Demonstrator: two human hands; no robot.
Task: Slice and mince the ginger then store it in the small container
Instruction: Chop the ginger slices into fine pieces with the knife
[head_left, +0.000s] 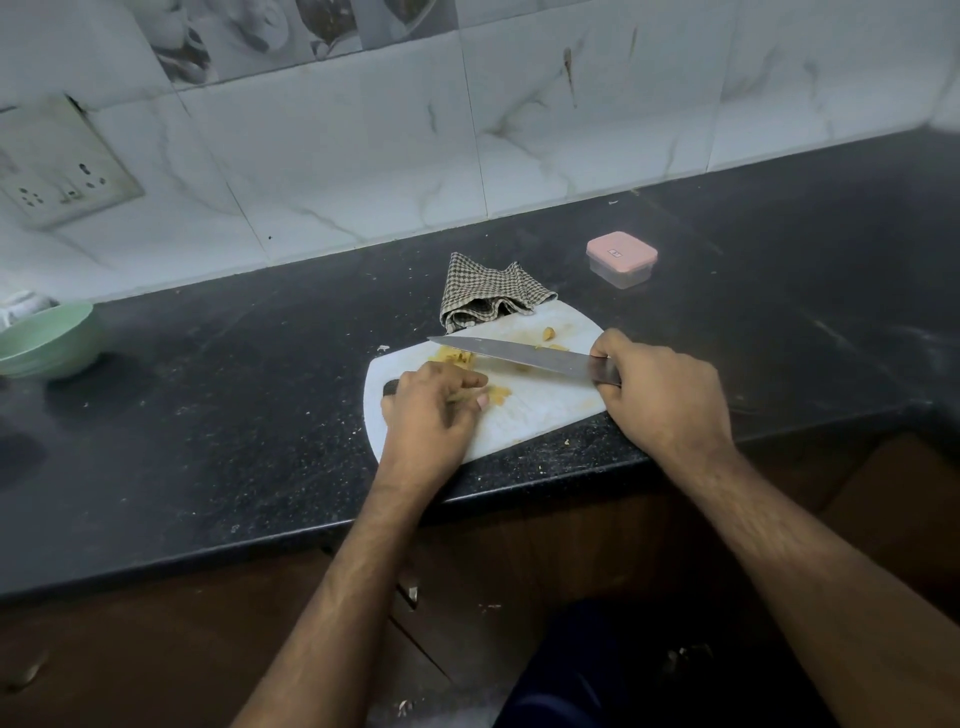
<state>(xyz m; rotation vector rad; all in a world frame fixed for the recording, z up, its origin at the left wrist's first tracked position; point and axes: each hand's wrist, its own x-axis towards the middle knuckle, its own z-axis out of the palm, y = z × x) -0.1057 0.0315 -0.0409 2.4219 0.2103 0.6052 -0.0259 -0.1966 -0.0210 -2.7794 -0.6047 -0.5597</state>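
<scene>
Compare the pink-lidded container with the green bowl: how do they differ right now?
The small container is squarish, clear-walled and closed under a pink lid; the green bowl is round, opaque and open-topped. The container sits right of the cutting board, the bowl far left. Both rest on the black counter.

You have one view only, from a wide-angle camera worn on the head. It looks forward and steeply down across the dark bench (218, 415) toward the tiled wall (571, 130), near enough that both forearms fill the lower frame. Straight edges bow near the margins.
</scene>
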